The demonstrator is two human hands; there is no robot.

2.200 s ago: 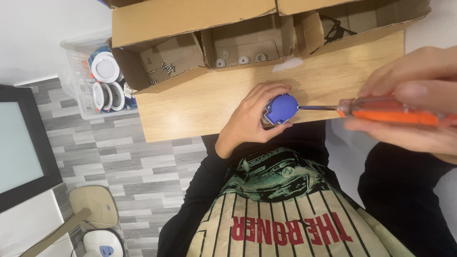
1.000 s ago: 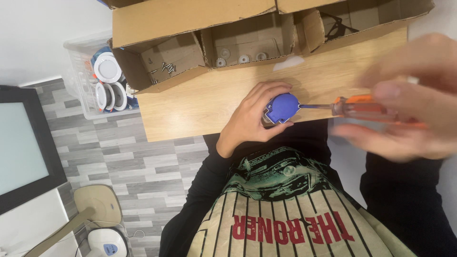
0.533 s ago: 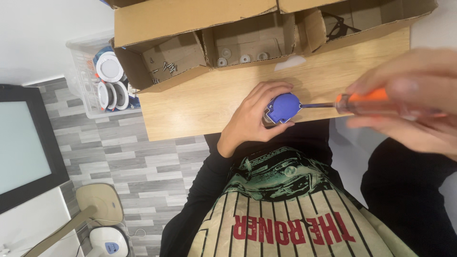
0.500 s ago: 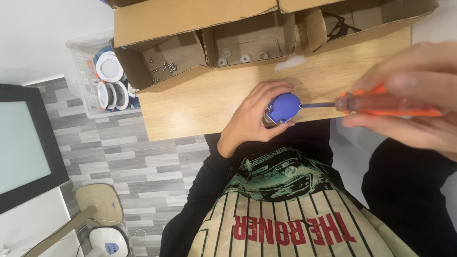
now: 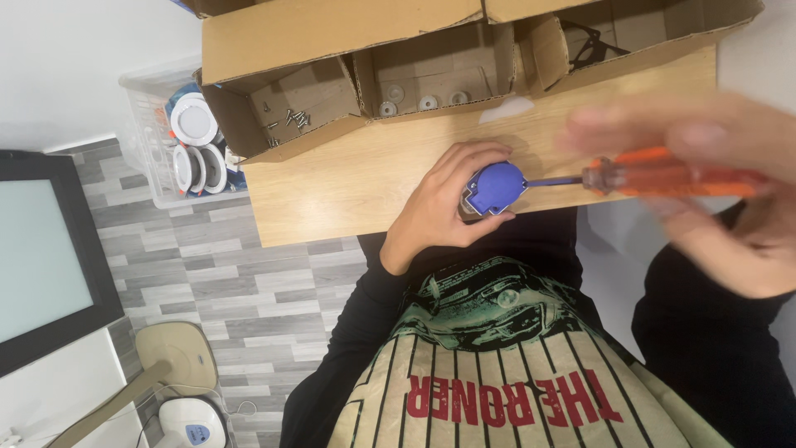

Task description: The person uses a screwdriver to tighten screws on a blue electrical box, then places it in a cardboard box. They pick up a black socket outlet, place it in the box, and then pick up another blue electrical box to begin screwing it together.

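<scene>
the left hand (image 5: 438, 207) clamps a blue plastic part (image 5: 495, 187) at the wooden table (image 5: 348, 178) edge; the blurred right hand (image 5: 721, 191) grips an orange screwdriver (image 5: 663, 176), tip at the part. cardboard boxes (image 5: 332, 75) of screws stand behind, a clear bin (image 5: 157, 141) beside.

We see cardboard boxes (image 5: 348, 50) on a wooden table (image 5: 348, 178), with a plastic bin (image 5: 170, 137) beside it.
</scene>
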